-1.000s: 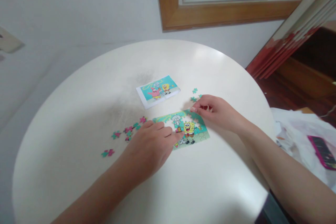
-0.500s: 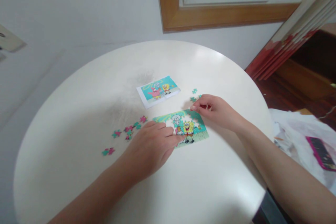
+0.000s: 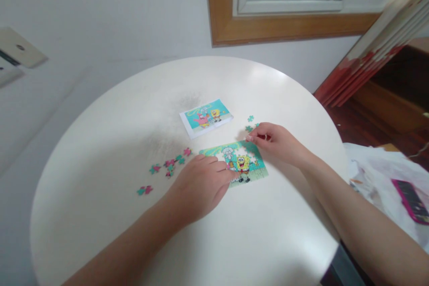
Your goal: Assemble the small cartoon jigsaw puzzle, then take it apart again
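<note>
A partly assembled jigsaw puzzle (image 3: pixel 259 173) with cartoon figures lies on the round white table, with gaps in its upper part. My left hand (image 3: pixel 203 185) rests over its left side, holding nothing, the index finger stretched across the picture and the hand covering part of it. At the puzzle's upper right edge, the thumb and fingers of my right hand (image 3: pixel 271 138) are pinched together. Whatever is between those fingertips is too small to make out. Just beyond them lie a few loose teal puzzle pieces (image 3: pixel 250 118), one partly hidden by the hand.
Behind the puzzle lies a reference picture (image 3: pixel 209 117) of the same cartoon scene. Several pink and teal pieces (image 3: pixel 170 162) are scattered left of my left hand. A phone in a pink case (image 3: pixel 411 201) lies on white plastic beyond the table's right edge (image 3: pixel 343 174).
The camera view has shifted slightly, so everything on the table appears a little further right. Both hands keep nearly the same place and pose on the puzzle.
</note>
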A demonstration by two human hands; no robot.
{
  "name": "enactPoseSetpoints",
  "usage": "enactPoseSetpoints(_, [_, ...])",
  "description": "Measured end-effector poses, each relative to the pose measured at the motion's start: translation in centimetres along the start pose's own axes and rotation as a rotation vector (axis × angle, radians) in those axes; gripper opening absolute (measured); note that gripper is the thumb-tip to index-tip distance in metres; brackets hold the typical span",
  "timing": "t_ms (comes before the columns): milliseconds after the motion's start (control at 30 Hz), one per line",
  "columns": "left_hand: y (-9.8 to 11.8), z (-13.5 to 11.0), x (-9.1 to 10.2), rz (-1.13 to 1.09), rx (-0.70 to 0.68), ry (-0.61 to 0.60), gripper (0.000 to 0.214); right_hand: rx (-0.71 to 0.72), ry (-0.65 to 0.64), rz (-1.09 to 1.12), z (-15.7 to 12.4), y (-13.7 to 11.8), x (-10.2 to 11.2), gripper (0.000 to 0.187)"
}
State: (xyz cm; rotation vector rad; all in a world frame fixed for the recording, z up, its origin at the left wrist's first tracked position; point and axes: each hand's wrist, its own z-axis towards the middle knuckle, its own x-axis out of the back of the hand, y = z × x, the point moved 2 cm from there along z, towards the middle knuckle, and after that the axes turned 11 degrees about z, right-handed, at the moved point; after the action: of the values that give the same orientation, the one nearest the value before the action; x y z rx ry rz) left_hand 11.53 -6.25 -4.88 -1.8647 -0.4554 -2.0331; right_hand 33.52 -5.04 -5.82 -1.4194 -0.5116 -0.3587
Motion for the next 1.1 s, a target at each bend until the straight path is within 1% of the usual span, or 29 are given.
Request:
enactPoseSetpoints(67, [-0.1, 0.0, 0.0, -0.013, -0.002, -0.005, 0.028, 0.005, -0.004, 0.003, 0.0, 0.1, 0.0, 0.024])
enactPoseSetpoints(133, [-0.5, -0.3, 0.4, -0.033, 0.026, 0.023, 0.029, 0.017, -0.011, 0.002, 0.0, 0.2, 0.1, 0.023])
enactPoseSetpoints(200, [-1.3, -0.8, 1.4, -0.053, 0.095, 0.092, 0.029, 0.033, -0.019, 0.002, 0.0, 0.4, 0.2, 0.021])
enactPoseSetpoints(300, [-3.2, -1.7, 3.2, -0.037, 0.223, 0.188, 0.028, 0.053, -0.025, 0.001, 0.0, 0.4, 0.5, 0.021])
enactPoseSetpoints(333, [-3.9, -2.1, 3.6, -0.025, 0.279, 0.182, 0.028, 0.065, -0.048, -0.002, -0.1, 0.2, 0.6, 0.022])
enactPoseSetpoints(400, [-5.1, -2.5, 4.2, -0.02, 0.36, 0.201, 0.029, 0.106, -0.142, -0.018, -0.3, -0.3, 0.6, 0.028])
enactPoseSetpoints(467, [-5.8, -2.7, 4.3, -0.024, 0.397, 0.197, 0.029, 0.157, -0.242, -0.04, -0.6, -0.8, 0.6, 0.034])
enactPoseSetpoints(533, [-6.0, -2.7, 4.1, -0.023, 0.398, 0.185, 0.029, 0.194, -0.284, -0.058, -0.8, -1.1, 0.6, 0.035])
enactPoseSetpoints(733, [-5.4, -2.4, 3.5, -0.008, 0.349, 0.16, 0.03, 0.221, -0.291, -0.09, -0.8, -0.7, 0.6, 0.03])
enactPoseSetpoints(900, [-5.6, -2.3, 3.4, -0.003, 0.35, 0.136, 0.03, 0.207, -0.284, -0.102, -0.7, -0.7, 0.5, 0.031])
enactPoseSetpoints(1100, [-5.8, -2.3, 3.3, -0.026, 0.361, 0.14, 0.031, 0.225, -0.285, -0.053, -0.8, -1.0, 0.6, 0.034])
